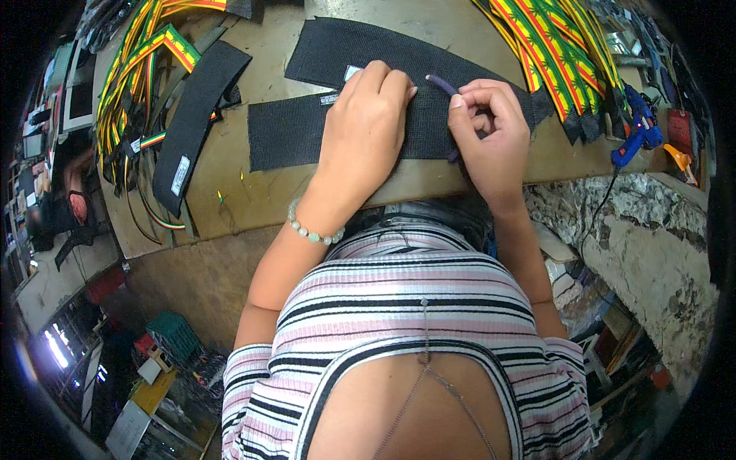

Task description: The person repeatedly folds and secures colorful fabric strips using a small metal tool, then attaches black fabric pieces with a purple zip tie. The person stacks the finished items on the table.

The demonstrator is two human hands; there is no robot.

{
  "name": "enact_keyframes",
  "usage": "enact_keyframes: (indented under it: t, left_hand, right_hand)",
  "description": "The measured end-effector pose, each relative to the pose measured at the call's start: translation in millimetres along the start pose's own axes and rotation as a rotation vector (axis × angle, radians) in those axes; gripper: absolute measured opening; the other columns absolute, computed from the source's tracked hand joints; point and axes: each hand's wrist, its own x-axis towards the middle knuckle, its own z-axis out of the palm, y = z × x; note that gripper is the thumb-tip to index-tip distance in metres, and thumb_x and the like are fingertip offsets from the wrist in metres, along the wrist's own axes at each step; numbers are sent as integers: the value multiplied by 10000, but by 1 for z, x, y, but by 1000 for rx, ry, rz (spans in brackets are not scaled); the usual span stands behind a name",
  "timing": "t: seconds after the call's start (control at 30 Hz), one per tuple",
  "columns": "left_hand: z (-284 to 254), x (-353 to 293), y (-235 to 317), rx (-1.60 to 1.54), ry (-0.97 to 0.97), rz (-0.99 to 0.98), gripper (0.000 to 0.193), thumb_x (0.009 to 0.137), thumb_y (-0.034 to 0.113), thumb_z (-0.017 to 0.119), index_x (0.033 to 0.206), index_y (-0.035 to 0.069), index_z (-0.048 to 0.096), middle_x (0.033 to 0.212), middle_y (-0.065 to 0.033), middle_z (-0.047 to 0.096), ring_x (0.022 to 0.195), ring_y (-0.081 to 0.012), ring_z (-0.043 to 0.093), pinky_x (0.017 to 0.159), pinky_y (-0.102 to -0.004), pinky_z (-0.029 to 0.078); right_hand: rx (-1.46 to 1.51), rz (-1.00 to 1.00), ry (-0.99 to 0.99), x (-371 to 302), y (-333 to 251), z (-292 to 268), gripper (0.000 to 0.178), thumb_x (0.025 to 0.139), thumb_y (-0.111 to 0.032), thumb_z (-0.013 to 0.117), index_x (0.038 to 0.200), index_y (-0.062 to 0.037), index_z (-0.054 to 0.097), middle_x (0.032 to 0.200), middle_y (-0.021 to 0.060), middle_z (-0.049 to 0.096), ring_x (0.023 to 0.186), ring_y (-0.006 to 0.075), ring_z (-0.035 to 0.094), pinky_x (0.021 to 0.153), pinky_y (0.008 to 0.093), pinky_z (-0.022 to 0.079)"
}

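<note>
Wide black woven strips (pixel 280 138) lie across the table in front of me, overlapping, with a small white label (pixel 329 99) showing on one. My left hand (pixel 369 115) rests on these strips, back upward, its fingers bent and together; the fingertips are mostly hidden. Between the thumb and fingers of my right hand (pixel 491 126), just to the right, is a slim purple pencil-like tool (pixel 441 83). Its pale tip points up and left over the black fabric, and its lower end comes out below my hand.
Another black strip (pixel 198 115) lies at the left, beside a pile of green, yellow and red straps (pixel 126 84). More patterned straps (pixel 548 57) are heaped at the far right. Near the table's right edge are a corded blue glue gun (pixel 640 132) and an orange-handled tool (pixel 680 159).
</note>
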Motion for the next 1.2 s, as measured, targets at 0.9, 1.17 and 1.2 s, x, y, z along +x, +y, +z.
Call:
enact_keyframes:
  t: [0.9, 1.17, 1.2]
  left_hand:
    - [-34, -24, -17, -409, -76, -250, 116, 974, 76, 533, 994, -37, 555, 869, -145, 588, 734, -248, 606, 698, -334, 489]
    - [-143, -57, -3, -201, -648, -641, 176, 818, 141, 748, 903, 12, 663, 689, -91, 631, 601, -160, 617, 550, -279, 458]
    - [-149, -54, 0, 15, -770, -723, 195, 796, 159, 767, 894, 20, 671, 673, -93, 634, 580, -176, 619, 533, -283, 452]
  right_hand:
    - [-4, -22, -9, 0, 0, 0, 95, 842, -50, 705, 837, 12, 634, 942, 68, 609, 661, 66, 524, 537, 192, 459]
    - [66, 102, 21, -2, 3, 1, 115, 912, -78, 672, 898, 27, 627, 865, 48, 608, 719, 59, 566, 580, 203, 494]
    - [59, 99, 17, -2, 2, 1, 114, 913, -78, 672, 906, 26, 627, 844, 41, 608, 710, 54, 564, 584, 200, 492]
